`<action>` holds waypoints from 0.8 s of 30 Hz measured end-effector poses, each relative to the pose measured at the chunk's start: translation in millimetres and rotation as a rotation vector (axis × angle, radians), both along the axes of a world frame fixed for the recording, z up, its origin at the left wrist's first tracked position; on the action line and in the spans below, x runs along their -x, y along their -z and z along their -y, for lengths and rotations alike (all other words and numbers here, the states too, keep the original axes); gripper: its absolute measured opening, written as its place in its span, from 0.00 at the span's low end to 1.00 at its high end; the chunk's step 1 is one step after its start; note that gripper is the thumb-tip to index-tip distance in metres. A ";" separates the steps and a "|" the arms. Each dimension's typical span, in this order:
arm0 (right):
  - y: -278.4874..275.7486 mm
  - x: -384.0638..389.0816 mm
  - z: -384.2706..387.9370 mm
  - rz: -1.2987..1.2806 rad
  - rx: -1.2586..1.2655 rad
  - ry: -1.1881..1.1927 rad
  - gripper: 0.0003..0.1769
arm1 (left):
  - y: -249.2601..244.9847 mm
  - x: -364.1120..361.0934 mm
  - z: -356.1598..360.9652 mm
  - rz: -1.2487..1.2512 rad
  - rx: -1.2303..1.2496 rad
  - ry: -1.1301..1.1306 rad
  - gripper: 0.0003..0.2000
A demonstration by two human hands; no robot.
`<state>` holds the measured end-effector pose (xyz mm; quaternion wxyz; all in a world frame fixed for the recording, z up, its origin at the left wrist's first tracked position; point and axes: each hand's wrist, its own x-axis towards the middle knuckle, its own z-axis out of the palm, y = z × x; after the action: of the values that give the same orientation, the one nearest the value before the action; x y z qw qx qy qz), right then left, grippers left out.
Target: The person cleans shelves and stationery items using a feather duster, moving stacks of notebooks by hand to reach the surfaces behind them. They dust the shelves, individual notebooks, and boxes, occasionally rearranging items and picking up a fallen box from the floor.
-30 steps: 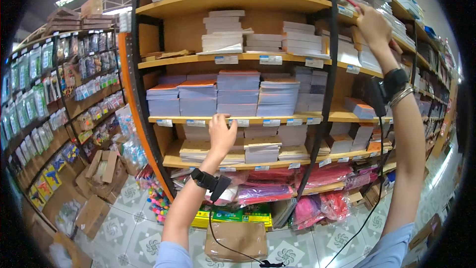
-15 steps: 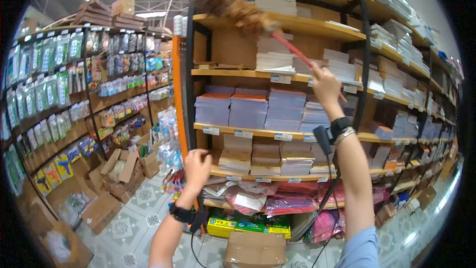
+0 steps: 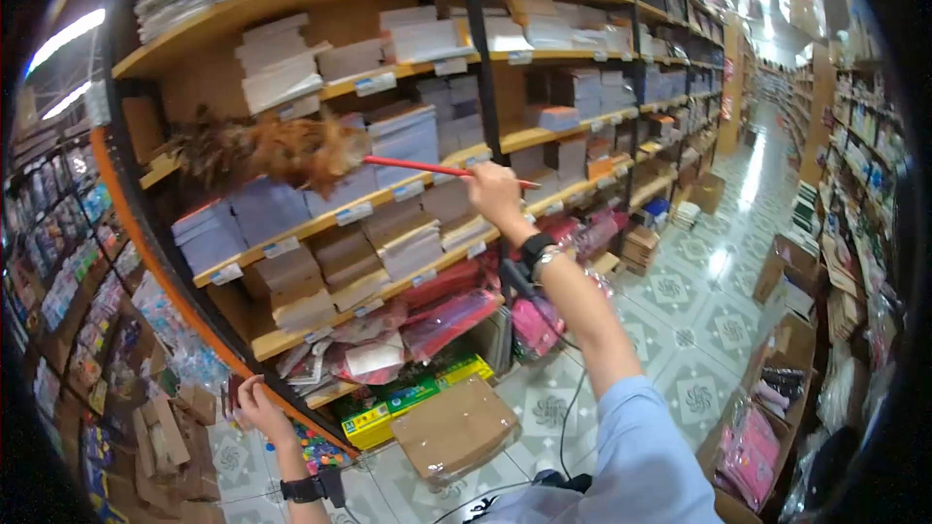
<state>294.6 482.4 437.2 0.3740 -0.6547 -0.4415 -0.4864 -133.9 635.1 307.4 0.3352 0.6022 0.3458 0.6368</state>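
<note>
My right hand (image 3: 496,196) is wrapped around the thin red handle of a feather duster (image 3: 413,166). Its brown, fluffy feather head (image 3: 282,153) is slightly blurred and reaches left across the shelf unit. In this view the feathers overlap stacks of blue-grey books (image 3: 236,216) and the shelf edge above them. Low on the left, my left hand (image 3: 260,410) has loosely bent fingers, close to the orange upright (image 3: 175,277) of the shelving. A dark strap circles each wrist.
Under the shelves, a closed cardboard box (image 3: 456,430) stands on the tiled floor beside yellow-green packs (image 3: 417,398). Pink plastic-wrapped goods (image 3: 451,320) fill the bottom shelf. To the right runs an aisle (image 3: 699,330), with open cartons (image 3: 767,408) along its far side. Black cables hang near my arms.
My view has swung right and tilted. The duster's head has come down from the upper shelf to the blue-grey books, its handle now nearly level. My left hand stays low at the orange upright.
</note>
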 end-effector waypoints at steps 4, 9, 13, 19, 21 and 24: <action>54.5 -54.3 108.4 -0.183 0.114 0.169 0.09 | 20.7 -83.1 0.0 0.148 0.143 0.150 0.06; 124.4 -116.2 240.6 -0.471 0.177 0.276 0.13 | 40.0 -242.5 25.4 0.142 0.223 0.457 0.09; 162.5 -178.6 333.6 -0.644 0.197 0.361 0.13 | 48.5 -383.5 109.7 0.227 0.374 0.661 0.08; 125.0 -270.2 366.6 -0.601 0.100 0.247 0.10 | 77.0 -530.5 251.3 0.176 0.578 0.861 0.08; 97.6 -313.5 367.5 -0.528 0.126 0.231 0.09 | 69.9 -550.0 284.3 0.208 0.672 0.904 0.09; 73.6 -360.5 393.2 -0.403 0.108 0.159 0.08 | 56.0 -541.4 300.4 0.171 0.661 0.940 0.10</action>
<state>655.1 89.2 363.7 0.3794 -0.7905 -0.3304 -0.3495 407.4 334.7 251.4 0.7789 0.5008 0.1933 0.3243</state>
